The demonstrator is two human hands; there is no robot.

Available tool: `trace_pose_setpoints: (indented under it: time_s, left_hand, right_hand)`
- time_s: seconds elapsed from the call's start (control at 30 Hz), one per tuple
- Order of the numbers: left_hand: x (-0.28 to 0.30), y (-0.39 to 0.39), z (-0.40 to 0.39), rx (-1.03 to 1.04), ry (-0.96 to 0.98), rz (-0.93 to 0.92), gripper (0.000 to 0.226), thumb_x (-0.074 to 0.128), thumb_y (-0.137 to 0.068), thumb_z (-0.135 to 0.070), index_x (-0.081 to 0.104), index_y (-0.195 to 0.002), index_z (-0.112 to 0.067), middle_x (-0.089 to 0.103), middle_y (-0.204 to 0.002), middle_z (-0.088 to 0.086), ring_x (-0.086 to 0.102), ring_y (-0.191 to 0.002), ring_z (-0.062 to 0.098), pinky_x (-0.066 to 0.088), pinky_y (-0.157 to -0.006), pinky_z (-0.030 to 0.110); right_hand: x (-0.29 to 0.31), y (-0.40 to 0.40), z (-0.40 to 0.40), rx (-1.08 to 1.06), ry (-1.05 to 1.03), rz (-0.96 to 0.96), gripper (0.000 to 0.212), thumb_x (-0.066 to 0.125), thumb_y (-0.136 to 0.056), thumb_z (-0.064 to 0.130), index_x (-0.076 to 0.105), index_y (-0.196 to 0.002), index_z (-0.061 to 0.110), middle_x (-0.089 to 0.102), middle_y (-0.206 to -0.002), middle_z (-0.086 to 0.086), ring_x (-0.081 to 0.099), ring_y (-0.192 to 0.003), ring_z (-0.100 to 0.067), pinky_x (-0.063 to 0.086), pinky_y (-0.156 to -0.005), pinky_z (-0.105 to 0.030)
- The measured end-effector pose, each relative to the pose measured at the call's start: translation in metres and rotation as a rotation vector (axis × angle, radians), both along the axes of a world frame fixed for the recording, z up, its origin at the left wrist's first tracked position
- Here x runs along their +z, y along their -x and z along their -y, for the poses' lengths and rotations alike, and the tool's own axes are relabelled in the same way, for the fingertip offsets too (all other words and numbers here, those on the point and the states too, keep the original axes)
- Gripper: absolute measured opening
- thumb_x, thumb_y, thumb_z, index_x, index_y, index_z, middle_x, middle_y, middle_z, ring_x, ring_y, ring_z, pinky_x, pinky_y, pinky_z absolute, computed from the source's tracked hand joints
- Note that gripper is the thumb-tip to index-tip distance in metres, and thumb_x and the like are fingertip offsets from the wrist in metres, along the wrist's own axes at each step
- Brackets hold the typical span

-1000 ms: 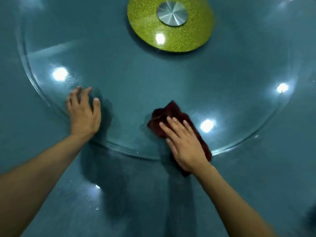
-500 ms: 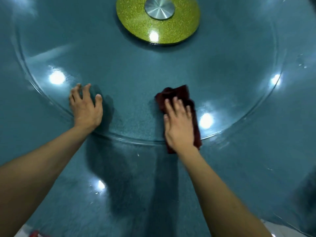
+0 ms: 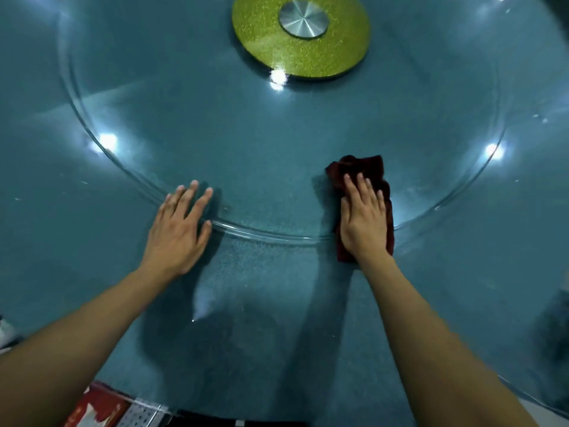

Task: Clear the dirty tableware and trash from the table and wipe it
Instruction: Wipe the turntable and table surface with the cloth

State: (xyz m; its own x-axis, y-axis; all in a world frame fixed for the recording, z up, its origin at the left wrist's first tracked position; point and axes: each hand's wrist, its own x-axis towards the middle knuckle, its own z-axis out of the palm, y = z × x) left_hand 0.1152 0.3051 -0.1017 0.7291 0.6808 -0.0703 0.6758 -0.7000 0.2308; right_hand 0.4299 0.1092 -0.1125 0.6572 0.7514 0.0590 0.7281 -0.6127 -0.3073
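Head view shows your right hand lying flat, fingers straight, pressing a dark red cloth right of centre in the frame; nothing is clenched in that grip. The cloth straddles the rim of the glass turntable, its near end hanging onto the teal desk. Your left hand, left of centre, rests released, palm down, fingers spread across the same rim. At the top centre sits the turntable's yellow-green hub with a metal cap.
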Motion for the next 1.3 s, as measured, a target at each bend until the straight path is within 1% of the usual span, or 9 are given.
trace_pose_setpoints:
  time_s: [0.1, 0.23, 0.33, 0.57, 0.67, 0.9, 1.03, 1.2, 1.3]
  left_hand:
    - [0.006, 0.001, -0.006, 0.003, 0.005, -0.009, 0.064, 0.031, -0.098, -0.047, 0.036, -0.155, -0.021, 0.033, -0.163, 0.012, 0.029, -0.149, 0.037, 0.023, -0.123, 0.05]
    - [0.014, -0.005, -0.01, 0.08, -0.002, -0.025, 0.064, 0.031, -0.098, -0.051, 0.041, -0.151, -0.018, 0.035, -0.161, 0.014, 0.032, -0.147, 0.038, 0.025, -0.122, 0.051]
    - [0.016, -0.01, -0.009, 0.13, 0.007, -0.076, 0.065, 0.037, -0.102, -0.051, 0.033, -0.155, -0.015, 0.027, -0.164, 0.016, 0.025, -0.15, 0.038, 0.021, -0.123, 0.051]
    - [0.005, -0.001, -0.013, 0.132, 0.039, -0.134, 0.081, 0.021, -0.101, -0.063, 0.004, -0.163, -0.015, -0.001, -0.17, 0.011, 0.0, -0.157, 0.03, 0.004, -0.127, 0.044]
    - [0.005, -0.001, -0.016, 0.131, 0.058, -0.139, 0.082, 0.021, -0.1, -0.063, 0.001, -0.163, -0.015, -0.005, -0.17, 0.01, -0.003, -0.157, 0.029, 0.003, -0.127, 0.044]
    - [0.012, 0.004, -0.027, 0.14, 0.106, -0.149, 0.085, 0.017, -0.097, -0.069, -0.001, -0.163, -0.019, -0.009, -0.17, 0.005, -0.006, -0.157, 0.026, 0.002, -0.127, 0.042]
    - [0.015, 0.016, -0.038, 0.182, 0.113, -0.115, 0.08, 0.031, -0.096, -0.069, 0.01, -0.163, -0.029, -0.004, -0.171, 0.003, 0.002, -0.157, 0.029, 0.007, -0.127, 0.044]
    - [0.006, 0.042, -0.045, 0.228, 0.195, -0.042, 0.082, 0.051, -0.1, -0.042, 0.004, -0.163, -0.019, -0.008, -0.17, 0.006, 0.01, -0.156, 0.031, 0.013, -0.127, 0.044]
    - [0.008, 0.044, -0.052, 0.189, 0.176, -0.053, 0.082, 0.053, -0.098, -0.032, 0.005, -0.163, -0.018, -0.003, -0.171, 0.006, 0.013, -0.155, 0.031, 0.012, -0.127, 0.043]
  right_hand:
    - [0.01, -0.018, 0.003, -0.013, -0.074, -0.085, 0.047, 0.035, -0.104, 0.029, 0.048, -0.147, 0.019, 0.043, -0.156, -0.005, 0.035, -0.146, -0.022, 0.019, -0.123, -0.039]
    - [0.028, -0.025, 0.005, -0.12, -0.339, -0.08, 0.035, 0.038, -0.105, 0.023, 0.057, -0.132, 0.011, 0.065, -0.125, -0.013, 0.059, -0.11, -0.035, 0.046, -0.096, -0.046]
    - [0.042, -0.049, 0.002, -0.223, -0.408, -0.037, 0.035, 0.035, -0.106, 0.025, 0.055, -0.129, 0.007, 0.065, -0.113, -0.021, 0.06, -0.099, -0.039, 0.045, -0.086, -0.046]
    - [0.016, -0.107, -0.022, -0.081, -0.174, -0.066, 0.048, 0.032, -0.104, 0.029, 0.049, -0.143, 0.007, 0.052, -0.143, -0.02, 0.047, -0.133, -0.038, 0.032, -0.115, -0.05]
    - [-0.001, -0.063, -0.039, 0.11, -0.042, -0.066, 0.05, 0.034, -0.104, 0.031, 0.043, -0.151, 0.016, 0.036, -0.159, -0.013, 0.028, -0.149, -0.029, 0.012, -0.125, -0.045]
    - [0.001, 0.073, -0.055, 0.465, -0.014, -0.025, 0.057, 0.042, -0.103, 0.045, 0.035, -0.155, 0.023, 0.027, -0.164, -0.004, 0.021, -0.152, -0.02, 0.012, -0.126, -0.041]
    - [0.004, 0.064, -0.036, 0.292, 0.031, 0.051, 0.073, 0.045, -0.095, 0.059, 0.022, -0.159, 0.03, 0.017, -0.167, -0.002, 0.011, -0.155, -0.019, 0.008, -0.126, -0.044]
    - [-0.001, 0.077, -0.053, 0.163, 0.041, -0.001, 0.063, 0.029, -0.097, 0.041, 0.028, -0.158, 0.024, 0.021, -0.166, -0.007, 0.017, -0.153, -0.025, 0.01, -0.125, -0.046]
    - [-0.002, 0.108, -0.087, 0.286, -0.003, 0.003, 0.063, 0.033, -0.094, 0.035, 0.035, -0.155, 0.02, 0.027, -0.164, -0.008, 0.022, -0.152, -0.025, 0.013, -0.125, -0.046]
